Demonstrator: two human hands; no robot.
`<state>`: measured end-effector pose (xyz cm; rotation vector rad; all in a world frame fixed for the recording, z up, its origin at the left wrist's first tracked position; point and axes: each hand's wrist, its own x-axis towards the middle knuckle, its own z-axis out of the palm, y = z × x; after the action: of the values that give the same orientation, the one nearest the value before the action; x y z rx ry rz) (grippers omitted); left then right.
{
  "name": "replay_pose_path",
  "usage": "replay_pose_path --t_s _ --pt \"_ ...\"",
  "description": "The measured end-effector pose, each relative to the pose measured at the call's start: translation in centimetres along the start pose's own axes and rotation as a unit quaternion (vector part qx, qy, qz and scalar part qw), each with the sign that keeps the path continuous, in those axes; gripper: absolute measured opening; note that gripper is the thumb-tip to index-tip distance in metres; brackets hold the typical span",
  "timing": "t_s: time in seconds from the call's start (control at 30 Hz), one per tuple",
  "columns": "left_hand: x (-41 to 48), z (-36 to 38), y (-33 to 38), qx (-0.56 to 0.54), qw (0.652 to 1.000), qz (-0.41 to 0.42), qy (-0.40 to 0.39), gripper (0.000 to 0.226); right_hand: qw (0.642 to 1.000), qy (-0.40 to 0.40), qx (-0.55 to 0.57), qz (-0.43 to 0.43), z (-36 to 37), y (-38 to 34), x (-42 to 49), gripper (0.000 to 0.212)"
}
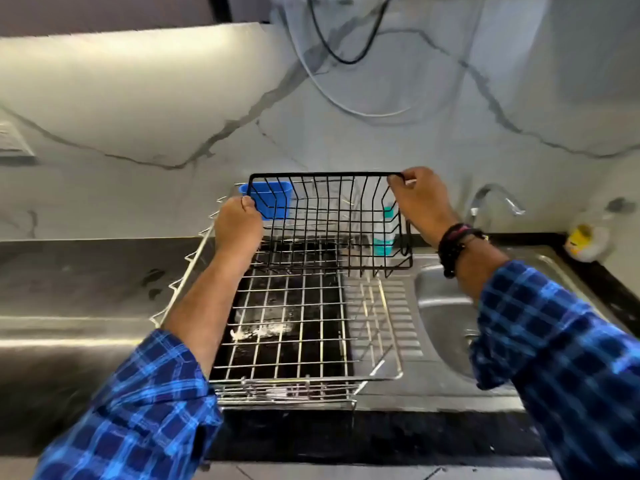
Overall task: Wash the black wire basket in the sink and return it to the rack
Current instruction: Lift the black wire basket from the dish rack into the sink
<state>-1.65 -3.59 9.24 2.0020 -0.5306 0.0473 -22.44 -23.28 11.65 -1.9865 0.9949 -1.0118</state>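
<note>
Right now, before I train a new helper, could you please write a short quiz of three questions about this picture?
1. True or false: the left hand and the right hand both grip the black basket.
2. Where is the black basket? A) on the floor B) over the steel rack C) inside a cupboard
3. Fill in: the small tub at the back of the steel rack is ____ in colour.

Key: 1 true; 2 B; 3 blue.
</note>
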Motion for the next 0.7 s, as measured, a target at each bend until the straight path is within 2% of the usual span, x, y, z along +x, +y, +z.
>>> replay_pose_path --t_s 0.1,0.2,0.33,0.47,0.53,0.63,0.7 --pt "-3.2 4.2 3.4 -0.017 0.999 0.031 -0.016 0.034 0.993 0.025 0.101 0.062 -5.2 2.5 -0.4 0.037" --pt "-6.2 8.5 6.0 -0.003 0.998 0.066 -0.019 0.030 0.980 0.006 0.177 0.095 -10.9 5.9 -1.6 0.032" --pt "-9.8 14.1 10.9 0.028 0.992 0.117 -0.030 0.029 0.978 -0.023 0.170 0.122 -17.7 12.2 -3.3 0.038" --pt "-13.1 20.7 14.5 0.045 0.989 0.129 -0.053 0.032 0.973 -0.012 0.194 0.123 -23.3 18.3 -3.7 0.026" --pt "-15.7 24.1 15.4 0.064 0.988 0.118 -0.073 0.032 0.969 -0.023 0.196 0.152 -25.3 22.4 -3.9 0.024" --pt "-19.2 28.6 15.3 0.061 0.991 0.041 -0.112 0.029 0.962 -0.063 0.173 0.199 -27.1 27.9 -3.5 0.048" --pt "-20.8 31.5 14.0 0.086 0.989 0.003 -0.122 0.032 0.944 -0.131 0.150 0.262 -27.8 30.5 -3.4 0.037"
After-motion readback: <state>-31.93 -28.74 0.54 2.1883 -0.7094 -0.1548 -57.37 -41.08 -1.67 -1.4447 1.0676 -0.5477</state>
